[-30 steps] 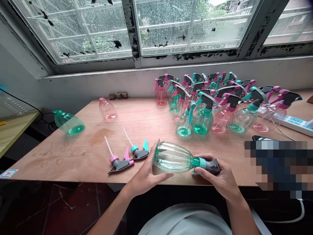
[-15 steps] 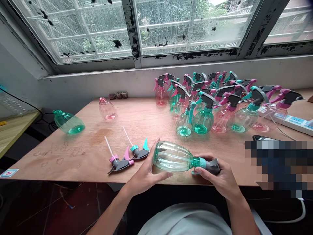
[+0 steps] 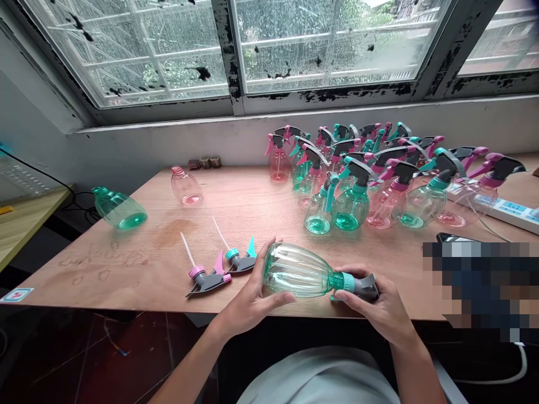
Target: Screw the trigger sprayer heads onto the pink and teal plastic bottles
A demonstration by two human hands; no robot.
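bottle of clear green ribbed plastic (image 3: 297, 272) is lying sideways between both hands, by the front edge of the pale brown wooden table (image 3: 236, 196), base to the left, neck to the right. can't tell if it touches the wood. left hand (image 3: 244, 306) has the base end, fingers curled round the far side and thumb along the near side, so yeah, clamped on it. right hand (image 3: 385, 306) is clamped round the dark grey plastic trigger head with a teal collar (image 3: 366, 287), which sits on the neck.

just beside the left hand there's a loose grey spray top with teal trigger (image 3: 241, 262), plus a loose grey spray top with pink trigger (image 3: 209, 282). further back left: a rounded green plastic bottle (image 3: 122, 209) and a rounded pink plastic bottle (image 3: 186, 188), well apart. bunch of pink and green plastic spray bottles (image 3: 351, 209) crowds the back right.
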